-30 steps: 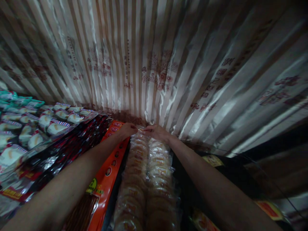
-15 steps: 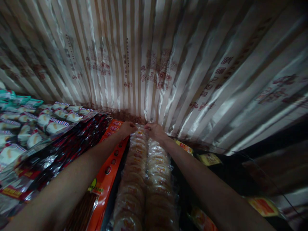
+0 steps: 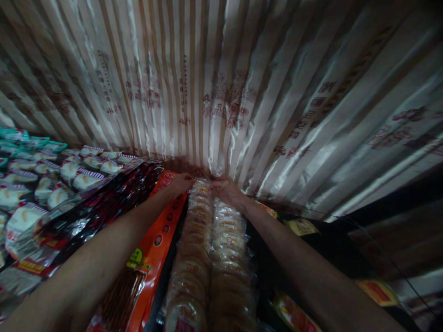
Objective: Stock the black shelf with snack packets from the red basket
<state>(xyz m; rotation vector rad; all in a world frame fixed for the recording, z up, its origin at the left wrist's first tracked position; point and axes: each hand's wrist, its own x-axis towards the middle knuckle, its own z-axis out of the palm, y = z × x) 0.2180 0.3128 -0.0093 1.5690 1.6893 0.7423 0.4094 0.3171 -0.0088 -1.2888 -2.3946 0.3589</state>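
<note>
Two side-by-side rows of round flat cakes in clear wrappers run away from me, a left row [image 3: 195,240] and a right row [image 3: 229,240]. At the far end of the left row, my left hand [image 3: 182,183] pinches the left edge of the last wrapped cake [image 3: 201,182]. Facing it from the other side, my right hand [image 3: 224,190] has its fingers curled in at that cake's right edge. Its forearm passes over the right side of the rows. The exact grip of the fingertips is dim and partly hidden.
Orange snack packets [image 3: 162,226] lie left of the rows, then dark red packets [image 3: 114,198], white packs [image 3: 26,221] and teal packs [image 3: 14,134]. Yellow packets [image 3: 302,227] lie on the dark surface at right. A striped printed sheet [image 3: 214,69] hangs just behind the hands.
Both hands stay at the far end of the left row, with only slight finger movement. The view has shifted a little, so the goods on the left appear slightly further right.
</note>
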